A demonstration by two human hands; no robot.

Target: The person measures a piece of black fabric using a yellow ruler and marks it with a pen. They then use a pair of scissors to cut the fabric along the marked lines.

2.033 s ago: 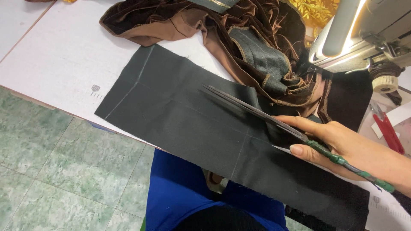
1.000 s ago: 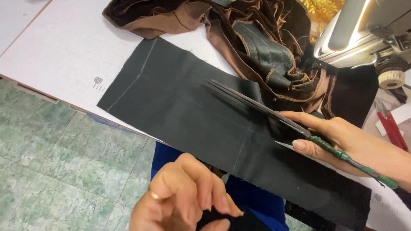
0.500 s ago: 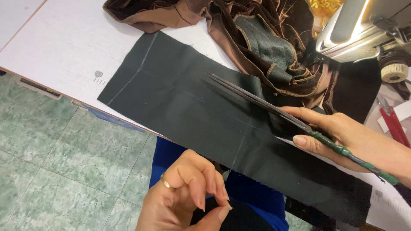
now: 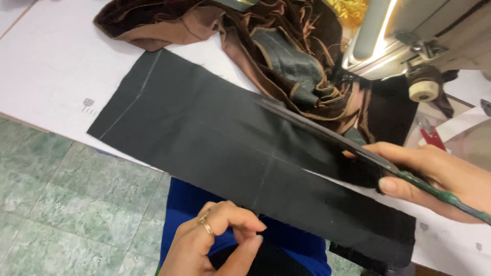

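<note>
Right hand (image 4: pixel 440 176) is gripping long green-handled steel scissors (image 4: pixel 327 135) mid-frame, blades lying on uncut black rectangular cloth panel (image 4: pixel 215 138); left hand (image 4: pixel 215 240), lower centre, is pinching loosely, holding nothing visible.

No packages, signs or screens show here. The only label-like marks are small grey printed marks on the white table top (image 4: pixel 46 66): one small square mark with short lines under it (image 4: pixel 88 104) sits near the left end of the dark fabric, just apart from its edge, and two tiny grey marks (image 4: pixel 424 226) (image 4: pixel 478 246) lie near the table's right edge, beyond the fabric's other end.
</note>
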